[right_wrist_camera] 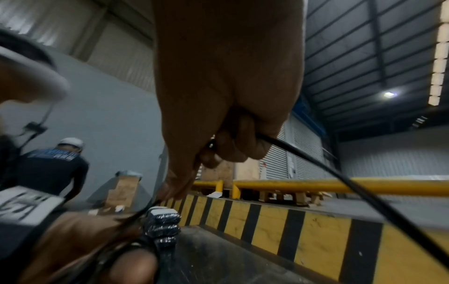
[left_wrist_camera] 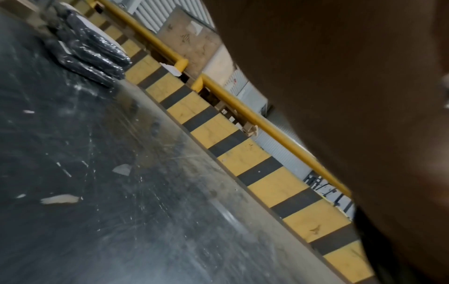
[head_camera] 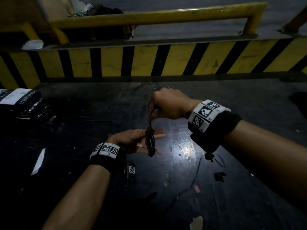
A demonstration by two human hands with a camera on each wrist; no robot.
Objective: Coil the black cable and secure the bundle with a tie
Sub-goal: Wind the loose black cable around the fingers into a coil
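The black cable coil (head_camera: 150,143) is wound across the straight fingers of my left hand (head_camera: 132,140), which lies palm up over the dark surface, thumb against the coil. A strand (head_camera: 150,120) rises from the coil into my right hand (head_camera: 167,103), whose curled fingers grip it just above. In the right wrist view the right hand (right_wrist_camera: 230,96) holds the cable (right_wrist_camera: 340,176), which trails off to the lower right, and the left hand (right_wrist_camera: 73,240) shows with strands over it. The left wrist view is half blocked by the hand (left_wrist_camera: 340,96); its fingers are hidden there.
A yellow-and-black striped kerb (head_camera: 149,62) and a yellow rail (head_camera: 157,17) run behind the dark scuffed surface (head_camera: 99,113). Wrapped black packs (head_camera: 21,102) lie far left. Near me lie a white scrap (head_camera: 39,161) and small black pieces (head_camera: 219,176). Another person (right_wrist_camera: 55,167) stands beyond.
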